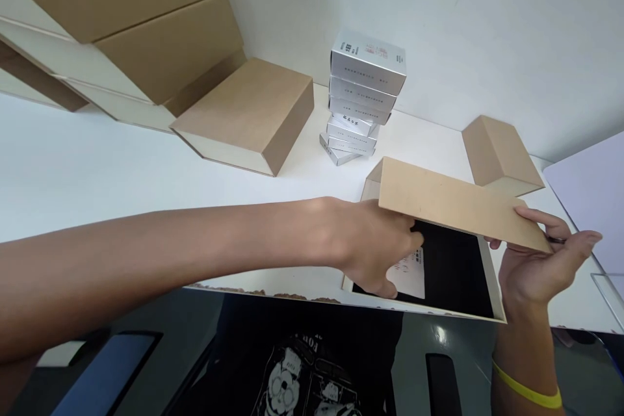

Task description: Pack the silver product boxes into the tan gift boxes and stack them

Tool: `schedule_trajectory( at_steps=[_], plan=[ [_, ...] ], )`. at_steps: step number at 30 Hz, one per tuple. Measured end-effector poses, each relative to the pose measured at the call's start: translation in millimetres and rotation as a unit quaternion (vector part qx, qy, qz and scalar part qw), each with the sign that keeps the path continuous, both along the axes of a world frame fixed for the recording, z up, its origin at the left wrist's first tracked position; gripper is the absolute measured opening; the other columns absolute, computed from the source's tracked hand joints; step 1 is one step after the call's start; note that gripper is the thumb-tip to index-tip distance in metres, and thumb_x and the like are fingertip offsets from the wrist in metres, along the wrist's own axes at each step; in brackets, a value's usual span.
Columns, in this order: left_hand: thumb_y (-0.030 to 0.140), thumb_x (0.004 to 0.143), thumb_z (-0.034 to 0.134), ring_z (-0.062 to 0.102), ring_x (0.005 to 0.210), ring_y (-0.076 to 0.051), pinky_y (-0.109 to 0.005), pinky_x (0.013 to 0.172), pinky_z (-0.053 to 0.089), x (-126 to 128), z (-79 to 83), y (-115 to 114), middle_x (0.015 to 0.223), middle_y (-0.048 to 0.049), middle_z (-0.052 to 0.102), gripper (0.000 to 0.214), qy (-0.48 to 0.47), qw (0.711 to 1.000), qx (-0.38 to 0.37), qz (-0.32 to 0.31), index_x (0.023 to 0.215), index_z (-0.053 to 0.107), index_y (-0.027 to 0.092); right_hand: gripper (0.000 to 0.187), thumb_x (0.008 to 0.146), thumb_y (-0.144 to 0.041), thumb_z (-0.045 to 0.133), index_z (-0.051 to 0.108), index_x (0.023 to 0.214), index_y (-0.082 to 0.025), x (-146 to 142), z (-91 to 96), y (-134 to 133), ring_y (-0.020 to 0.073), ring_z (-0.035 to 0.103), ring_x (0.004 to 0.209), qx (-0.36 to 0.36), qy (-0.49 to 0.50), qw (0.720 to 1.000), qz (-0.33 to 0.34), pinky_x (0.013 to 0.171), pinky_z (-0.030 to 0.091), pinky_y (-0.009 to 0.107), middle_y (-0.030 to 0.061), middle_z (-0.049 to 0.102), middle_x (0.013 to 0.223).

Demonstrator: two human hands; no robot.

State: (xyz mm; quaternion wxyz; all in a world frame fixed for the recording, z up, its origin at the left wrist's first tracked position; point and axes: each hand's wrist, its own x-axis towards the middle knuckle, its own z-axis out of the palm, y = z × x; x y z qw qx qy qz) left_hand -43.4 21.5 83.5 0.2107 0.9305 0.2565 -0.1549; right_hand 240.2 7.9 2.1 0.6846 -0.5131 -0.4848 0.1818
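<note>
A flat brown cardboard box lies at the table's front edge with its lid (453, 203) raised. Its inside (458, 273) is black. My right hand (541, 253) holds the lid's right edge, fingers curled around it. My left hand (375, 250) reaches in under the lid, fingers bent on a small white card (409, 276) that rests on the black lining. Whether the card is pinched or only touched is hidden by the hand.
A stack of several silver boxes (363, 94) stands against the back wall. Brown boxes lie at centre left (248, 117), at right (500, 153), and piled at upper left (146, 26). A pale sheet (592, 198) is at far right. The white table's front edge (273, 292) is near my body.
</note>
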Motion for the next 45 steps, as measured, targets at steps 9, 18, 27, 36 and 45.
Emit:
schedule_trajectory(
  at_steps=[9, 18, 27, 36, 45],
  plan=[
    [0.069, 0.094, 0.062, 0.066, 0.120, -0.038, -0.044, 0.093, 0.054, 22, -6.1, -7, 0.137, -0.0204, 0.070, 0.073, 0.005, 0.998, -0.067, -0.001, 0.143, 0.064, 0.015, 0.088, 0.087, -0.095, 0.035, 0.074, 0.071, -0.018, -3, 1.5, -2, 0.0199, 0.054, 0.046, -0.015, 0.000, 1.000, -0.026, 0.036, 0.040, 0.035, 0.0046, 0.056, 0.058],
    [0.046, 0.094, 0.070, 0.070, 0.101, -0.033, -0.042, 0.089, 0.052, 29, -39.1, -27, 0.117, -0.0183, 0.077, 0.043, -0.081, 0.991, 0.081, -0.075, 0.113, 0.079, 0.009, 0.083, 0.090, -0.090, 0.039, 0.075, 0.071, -0.018, -3, 3.4, -3, 0.0203, 0.055, 0.044, -0.005, -0.005, 1.000, -0.014, 0.035, 0.040, 0.035, 0.0044, 0.056, 0.057],
    [0.037, 0.109, 0.033, 0.057, 0.074, -0.019, -0.039, 0.094, 0.043, -18, -1.0, -39, 0.079, -0.0021, 0.068, 0.050, -0.263, 0.960, 0.066, -0.063, 0.070, 0.062, 0.026, 0.088, 0.083, -0.096, 0.040, 0.074, 0.073, -0.016, -3, 1.7, -1, 0.0218, 0.056, 0.044, -0.022, 0.011, 1.000, -0.004, 0.039, 0.041, 0.036, 0.0075, 0.060, 0.056],
    [0.065, 0.081, 0.073, 0.043, 0.133, -0.034, -0.052, 0.115, 0.035, -80, 71.5, 63, 0.145, -0.0196, 0.052, 0.091, -0.194, 0.861, 0.309, 0.355, 0.143, 0.046, 0.004, 0.088, 0.085, -0.095, 0.038, 0.075, 0.076, -0.016, -4, 4.1, -1, 0.0213, 0.055, 0.042, -0.022, 0.015, 1.000, 0.007, 0.040, 0.041, 0.036, 0.0070, 0.060, 0.057],
    [0.047, 0.079, 0.079, 0.061, 0.117, -0.040, -0.068, 0.101, 0.048, -70, 95.8, 109, 0.132, -0.0243, 0.066, 0.082, -0.066, 0.884, 0.240, 0.397, 0.141, 0.056, -0.001, 0.084, 0.087, -0.092, 0.043, 0.076, 0.080, -0.015, 3, 0.7, -6, 0.0209, 0.058, 0.048, -0.025, 0.019, 0.999, 0.037, 0.042, 0.043, 0.035, 0.0078, 0.064, 0.064]
  ],
)
